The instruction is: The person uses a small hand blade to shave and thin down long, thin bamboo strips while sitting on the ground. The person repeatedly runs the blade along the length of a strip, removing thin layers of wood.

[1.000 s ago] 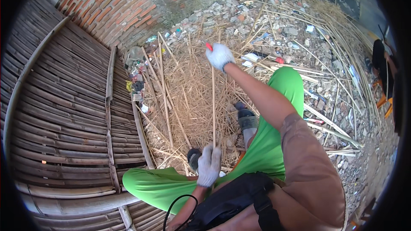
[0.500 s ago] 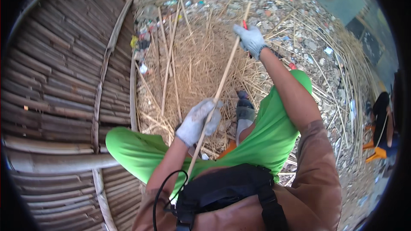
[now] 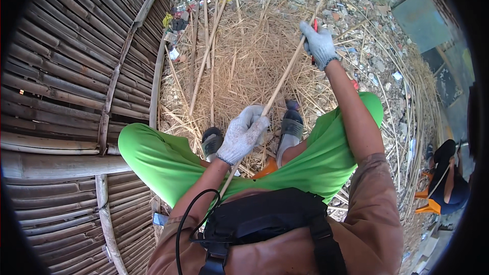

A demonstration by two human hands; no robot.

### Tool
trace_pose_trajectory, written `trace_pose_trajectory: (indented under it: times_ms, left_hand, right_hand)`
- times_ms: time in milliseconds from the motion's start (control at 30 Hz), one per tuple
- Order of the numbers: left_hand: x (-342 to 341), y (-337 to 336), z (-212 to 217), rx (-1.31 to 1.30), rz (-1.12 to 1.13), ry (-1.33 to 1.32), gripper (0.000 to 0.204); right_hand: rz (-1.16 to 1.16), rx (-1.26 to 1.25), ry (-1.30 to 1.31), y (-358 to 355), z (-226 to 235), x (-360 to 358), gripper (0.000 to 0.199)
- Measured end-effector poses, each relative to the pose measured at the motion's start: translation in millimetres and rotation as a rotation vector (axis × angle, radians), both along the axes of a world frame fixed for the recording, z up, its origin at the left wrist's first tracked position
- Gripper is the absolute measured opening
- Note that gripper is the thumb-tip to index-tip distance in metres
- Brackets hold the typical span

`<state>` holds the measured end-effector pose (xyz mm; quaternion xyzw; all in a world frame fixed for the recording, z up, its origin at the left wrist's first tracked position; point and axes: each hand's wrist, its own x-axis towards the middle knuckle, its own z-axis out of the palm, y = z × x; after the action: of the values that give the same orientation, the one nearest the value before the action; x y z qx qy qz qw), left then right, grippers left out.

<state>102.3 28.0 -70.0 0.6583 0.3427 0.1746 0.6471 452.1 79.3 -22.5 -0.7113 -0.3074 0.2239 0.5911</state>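
A long pale bamboo strip (image 3: 286, 75) slants from beside my lap up to the far right. My gloved left hand (image 3: 243, 135) is closed around its lower part, thumb along it. Farther up, my gloved right hand (image 3: 321, 46) grips a slim tool with a red handle (image 3: 315, 24), pressed against the strip near its far end. The tool's working part is mostly hidden by the hand, so its exact kind does not show. Both gloves are whitish-grey knit.
Shavings (image 3: 244, 56) cover the ground between my feet, with several loose strips (image 3: 211, 46) at the left. A bamboo slat wall (image 3: 66, 81) stands close on my left. Rubble and long strips (image 3: 407, 71) lie to the right. Another person (image 3: 448, 178) sits at the far right.
My right hand has moved right and slightly up, near the strip's far end. My left hand has moved slightly right, and its fingers now wrap the strip. The view has shifted too.
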Motion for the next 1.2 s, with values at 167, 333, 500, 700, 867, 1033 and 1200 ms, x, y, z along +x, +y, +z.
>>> trace_pose_trajectory:
  times_ms: [167,333,500,700,867,1033,1200]
  left_hand:
    - [-6,0,6,-0.193,-0.004,-0.122,0.033]
    - [-16,7,3,-0.429,-0.007,-0.231,0.033]
    - [-15,7,4,-0.487,-0.004,-0.239,0.037]
    - [-14,8,2,-0.463,-0.016,-0.267,0.039]
    - [-15,9,-7,-0.541,0.03,-0.374,0.039]
    - [-16,12,-14,-0.842,0.0,-0.588,0.041]
    - [-19,12,-4,-0.957,-0.071,-0.609,0.042]
  right_hand:
    - [0.167,-0.098,0.02,-1,-2,-6,0.049]
    - [0.233,-0.114,0.008,-2,8,-34,0.049]
    - [0.223,-0.098,-0.001,-3,5,-36,0.049]
    - [0.223,-0.135,-0.014,-2,1,-35,0.048]
    - [0.328,-0.05,0.111,1,-4,-30,0.046]
    - [0.535,0.046,0.229,-5,-2,-24,0.049]
    - [0.58,0.07,0.278,-7,2,-34,0.046]
